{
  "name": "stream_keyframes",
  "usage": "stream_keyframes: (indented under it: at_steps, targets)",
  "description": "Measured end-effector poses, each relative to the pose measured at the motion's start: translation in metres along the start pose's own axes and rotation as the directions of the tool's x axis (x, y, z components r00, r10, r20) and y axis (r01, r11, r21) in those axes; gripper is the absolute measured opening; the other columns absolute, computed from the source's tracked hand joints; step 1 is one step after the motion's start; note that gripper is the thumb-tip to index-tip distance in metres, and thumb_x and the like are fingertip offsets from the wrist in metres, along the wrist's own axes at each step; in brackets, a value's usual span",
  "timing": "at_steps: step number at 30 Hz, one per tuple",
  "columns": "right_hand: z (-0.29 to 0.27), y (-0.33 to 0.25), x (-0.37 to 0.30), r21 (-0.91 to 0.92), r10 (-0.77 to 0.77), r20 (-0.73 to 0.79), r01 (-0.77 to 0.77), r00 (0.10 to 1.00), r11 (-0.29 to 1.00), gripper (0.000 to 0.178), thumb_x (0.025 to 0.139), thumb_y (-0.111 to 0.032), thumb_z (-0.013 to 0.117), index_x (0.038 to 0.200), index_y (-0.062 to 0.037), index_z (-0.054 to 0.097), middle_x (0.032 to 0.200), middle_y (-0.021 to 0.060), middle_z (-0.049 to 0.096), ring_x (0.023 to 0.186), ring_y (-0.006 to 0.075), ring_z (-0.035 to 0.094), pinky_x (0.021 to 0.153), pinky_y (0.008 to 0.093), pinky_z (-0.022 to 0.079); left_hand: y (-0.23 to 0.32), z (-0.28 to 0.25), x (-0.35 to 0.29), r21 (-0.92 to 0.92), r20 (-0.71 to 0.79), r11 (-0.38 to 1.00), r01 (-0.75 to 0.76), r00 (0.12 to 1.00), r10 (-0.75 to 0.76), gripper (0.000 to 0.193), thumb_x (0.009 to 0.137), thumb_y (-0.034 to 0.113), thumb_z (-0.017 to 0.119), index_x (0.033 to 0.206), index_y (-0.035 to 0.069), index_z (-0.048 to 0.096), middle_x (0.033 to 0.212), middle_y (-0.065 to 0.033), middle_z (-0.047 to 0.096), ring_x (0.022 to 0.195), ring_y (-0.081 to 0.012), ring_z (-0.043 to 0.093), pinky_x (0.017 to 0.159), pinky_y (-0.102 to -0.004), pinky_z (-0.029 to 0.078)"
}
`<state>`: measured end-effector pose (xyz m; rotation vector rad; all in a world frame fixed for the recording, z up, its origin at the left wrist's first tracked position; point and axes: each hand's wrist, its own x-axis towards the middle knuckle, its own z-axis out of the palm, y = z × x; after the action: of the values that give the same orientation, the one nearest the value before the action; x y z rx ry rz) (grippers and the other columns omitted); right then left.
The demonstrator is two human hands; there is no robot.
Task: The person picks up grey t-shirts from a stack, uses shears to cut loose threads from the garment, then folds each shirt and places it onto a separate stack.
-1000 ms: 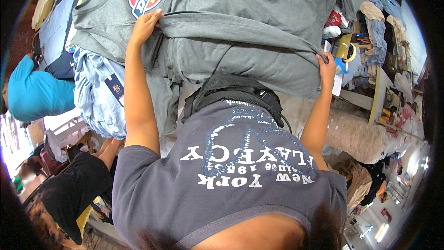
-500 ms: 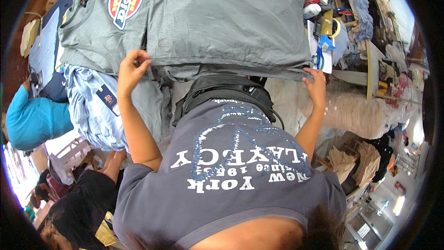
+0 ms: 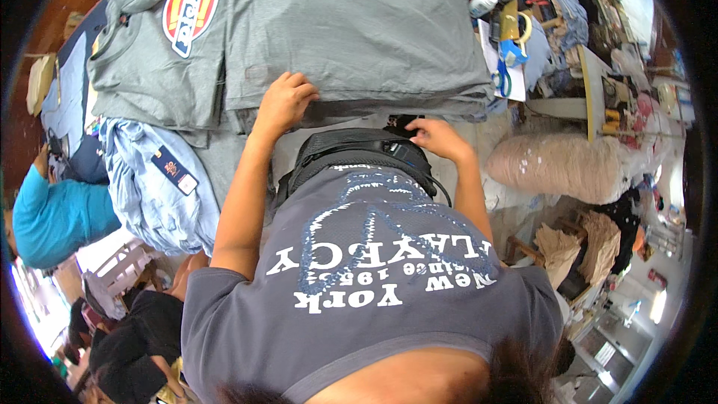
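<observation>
A grey T-shirt (image 3: 351, 37) lies spread out in front of me, its hem toward my body. Beside it on the left is more grey fabric with a large coloured logo patch (image 3: 191, 7). My left hand (image 3: 288, 102) is at the T-shirt's hem, left of its middle, with the fingers curled together; what is inside them is hidden. Below the hem, my right hand (image 3: 443, 139) hovers by the black waist bag (image 3: 374, 148) at my front. Its thumb and forefinger are bent and a little apart, with nothing visible between them.
Light blue garments (image 3: 142, 179) with a dark tag hang at the left. Blue-handled scissors (image 3: 503, 78), a tape dispenser (image 3: 514, 51) and a white bottle (image 3: 483, 4) lie right of the T-shirt. A big wrapped beige bundle (image 3: 553, 168) is farther right. A person in a teal top (image 3: 63, 213) is at far left.
My left hand has moved right along the hem from the T-shirt's left corner. My right hand has left the right corner and come inward toward the waist bag.
</observation>
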<state>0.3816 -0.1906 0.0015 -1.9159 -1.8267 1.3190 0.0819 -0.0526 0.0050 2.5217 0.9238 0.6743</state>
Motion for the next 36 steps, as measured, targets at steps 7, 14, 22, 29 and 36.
stream_keyframes:
  at_steps: [7, 14, 22, 29, 36]
  targets:
    - [0.01, -0.012, 0.006, -0.008, -0.049, -0.051, 0.048, 0.997, 0.999, 0.027, 0.072, -0.018, 0.061, 0.095, -0.004, 0.058, 0.073, 0.0117, 0.059, 0.069, 0.0249, 0.057, 0.063, 0.0336, 0.043, 0.014, 0.002, 0.003, 0.194, 0.071, 0.981, -0.019, 0.997, 0.006, 0.015, 0.067, 0.014, 0.063, 0.081, 0.011, 0.057, 0.081, -0.0029, 0.051, 0.082, -0.0228, 0.047, 0.068, -0.0342, 0.04]
    - [-0.002, -0.06, 0.02, 0.313, -0.363, 0.043, 0.332, 0.931, 0.89, 0.032, 0.077, -0.02, 0.057, 0.105, -0.0041, 0.056, 0.096, 0.0124, 0.06, 0.092, 0.0232, 0.056, 0.081, 0.0302, 0.042, 0.036, -0.02, 0.019, -0.22, -0.074, 0.934, 0.282, 0.95, -0.304, 0.01, 0.078, 0.012, 0.056, 0.079, 0.003, 0.052, 0.071, -0.0122, 0.054, 0.065, -0.0274, 0.054, 0.059, -0.0328, 0.042]
    - [-0.055, -0.11, 0.059, 0.441, -0.414, -0.276, 0.497, 0.867, 0.747, 0.041, 0.077, -0.024, 0.056, 0.113, -0.0048, 0.049, 0.114, 0.0124, 0.049, 0.105, 0.026, 0.047, 0.09, 0.0325, 0.036, 0.078, -0.126, -0.001, -0.938, 0.063, 0.34, 0.071, 0.997, -0.036, 0.012, 0.075, 0.01, 0.057, 0.072, 0.002, 0.05, 0.067, -0.0024, 0.047, 0.063, -0.0089, 0.044, 0.056, -0.0226, 0.036]
    - [-0.087, -0.167, 0.058, 0.498, -0.504, -0.496, 0.707, 0.707, 0.502, 0.04, 0.078, -0.025, 0.056, 0.111, -0.0047, 0.05, 0.111, 0.0122, 0.051, 0.102, 0.0256, 0.048, 0.087, 0.0323, 0.037, 0.098, -0.044, 0.048, -0.685, 0.585, 0.605, 0.405, 0.801, 0.128, 0.036, 0.078, 0.021, 0.061, 0.108, 0.004, 0.053, 0.088, -0.0092, 0.059, 0.075, -0.0146, 0.055, 0.067, -0.0262, 0.043]
    - [-0.084, -0.162, 0.059, 0.495, -0.414, -0.58, 0.707, 0.702, 0.505, 0.039, 0.078, -0.027, 0.056, 0.11, -0.0046, 0.051, 0.108, 0.012, 0.053, 0.099, 0.0251, 0.05, 0.085, 0.032, 0.038, 0.111, 0.006, 0.088, -0.028, -0.807, 0.947, -0.319, 0.566, 0.167, 0.043, 0.077, 0.012, 0.057, 0.114, -0.002, 0.041, 0.113, -0.0189, 0.043, 0.099, -0.0294, 0.046, 0.082, -0.0335, 0.037]
